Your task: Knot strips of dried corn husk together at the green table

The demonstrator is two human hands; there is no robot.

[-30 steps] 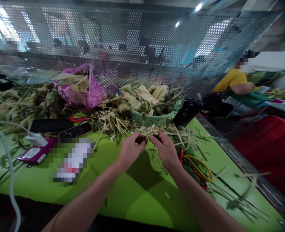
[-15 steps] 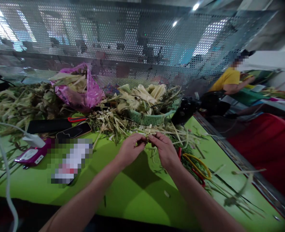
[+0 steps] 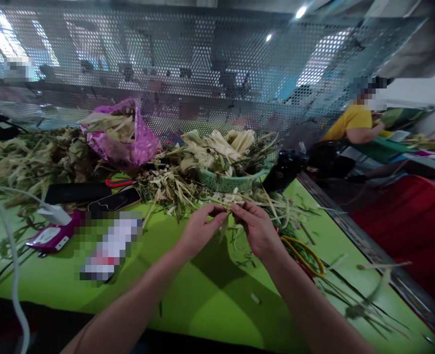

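Observation:
My left hand and my right hand meet over the table's middle, fingertips almost touching. Both pinch a small pale strip of dried husk, whose loose end hangs below the left fingertips; the rest is largely hidden by fingers. Just beyond, cut husk scraps and stalks are strewn before a green plastic basket heaped with dried corn husks. Beside my right wrist lie scissors with yellow and red handles, partly covered by the forearm.
A pink plastic bag of husks stands behind, left of the basket. Nearer are a phone, a purple power strip and a white cable. A dark bottle stands right of the basket. A person in yellow sits far right.
A pale strip now hangs below my left fingertips. My right hand has turned slightly and shifted right. The view has moved a little; the person in yellow has changed arm position.

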